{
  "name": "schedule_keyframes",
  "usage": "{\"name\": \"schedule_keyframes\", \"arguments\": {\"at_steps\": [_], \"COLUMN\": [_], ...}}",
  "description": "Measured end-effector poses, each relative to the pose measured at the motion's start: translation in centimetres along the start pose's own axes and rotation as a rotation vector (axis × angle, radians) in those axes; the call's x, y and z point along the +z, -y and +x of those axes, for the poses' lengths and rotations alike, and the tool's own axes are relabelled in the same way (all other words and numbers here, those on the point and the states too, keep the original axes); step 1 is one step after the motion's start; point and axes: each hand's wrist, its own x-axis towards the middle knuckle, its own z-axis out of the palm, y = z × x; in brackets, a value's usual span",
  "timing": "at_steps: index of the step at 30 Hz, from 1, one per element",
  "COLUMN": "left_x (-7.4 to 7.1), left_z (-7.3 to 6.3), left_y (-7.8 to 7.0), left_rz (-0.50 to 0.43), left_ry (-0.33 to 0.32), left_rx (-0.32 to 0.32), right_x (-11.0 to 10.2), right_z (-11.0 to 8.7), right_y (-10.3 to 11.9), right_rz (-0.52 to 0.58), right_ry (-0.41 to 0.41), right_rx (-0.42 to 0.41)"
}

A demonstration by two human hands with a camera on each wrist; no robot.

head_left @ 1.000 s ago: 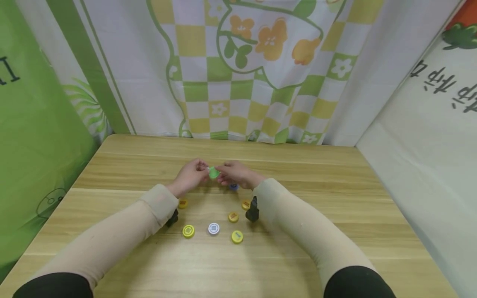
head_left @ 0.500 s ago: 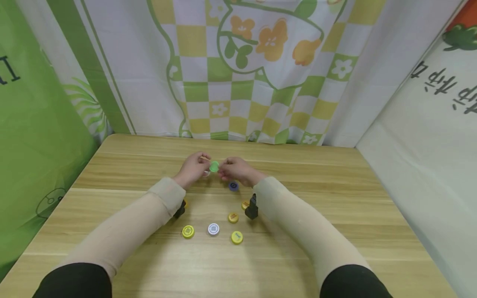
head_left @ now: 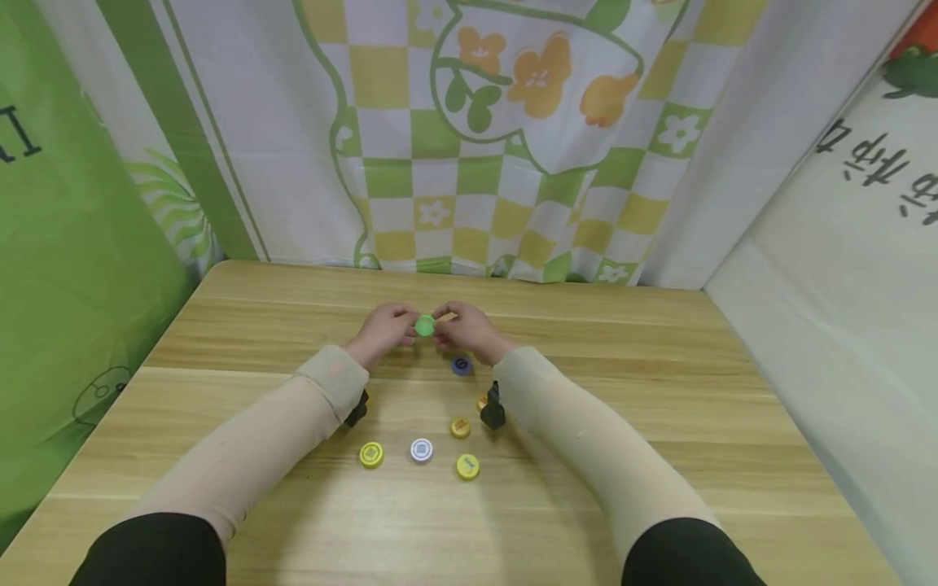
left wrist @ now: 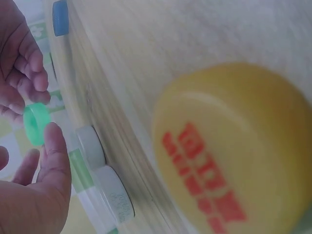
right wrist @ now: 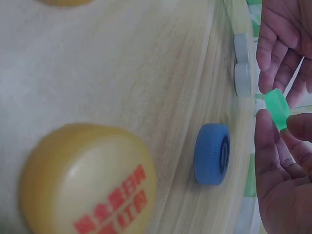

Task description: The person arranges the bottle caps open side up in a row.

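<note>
Between both hands, above the far middle of the table, is a small translucent green bottle cap (head_left: 425, 325). My left hand (head_left: 386, 330) pinches its left edge with the fingertips, and my right hand (head_left: 466, 330) holds its right edge. From the right wrist, the green cap (right wrist: 277, 108) shows tilted between the right thumb and fingers, with the left fingertips right at its upper rim. A blue bottle cap (head_left: 462, 365) lies under the right hand. Two white caps (left wrist: 114, 195) stand by the left hand; the head view has them hidden behind it.
Nearer on the table (head_left: 330, 529) lie a yellow cap (head_left: 371, 455), a white cap (head_left: 421, 450), another yellow cap (head_left: 467, 466) and an orange cap (head_left: 460, 427). Further orange caps are partly covered by the wrist cameras. A patterned curtain (head_left: 388, 77) hangs behind the table.
Both hands have moved slightly away from the body with the green cap, which has turned in the fingers. The blue cap shows more fully. The other caps stay put.
</note>
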Motion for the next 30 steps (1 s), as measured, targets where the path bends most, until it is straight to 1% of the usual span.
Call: {"name": "schedule_keyframes", "arguments": {"at_steps": [4,8,14,18,24,30], "left_x": [-0.2,-0.4,-0.3,-0.1,0.0,0.0], "left_z": [0.1,0.1,0.1,0.3,0.6,0.8], "left_y": [0.0,-0.1,-0.5,-0.6,-0.6,-0.6], "left_rz": [-0.012,-0.008,-0.014,-0.007,-0.009,0.033], "left_ry": [0.008,0.009,0.005,-0.005,0.014,0.024], "left_rx": [-0.024,-0.043,-0.069,-0.071,-0.078,-0.089], "right_x": [0.1,0.3,0.6,0.6,0.6,0.5], "right_z": [0.2,0.6,1.2,1.2,1.2,1.1], "right_y": [0.1,-0.1,-0.5,-0.5,-0.5,-0.4], "right_rz": [-0.085,-0.129,-0.124,-0.114,-0.141,-0.167], "right_ry": [-0.01,-0.023,-0.009,0.005,0.012,0.025], "right_rx": [-0.009,-0.012,0.001,0.017,0.033,0.048]}}
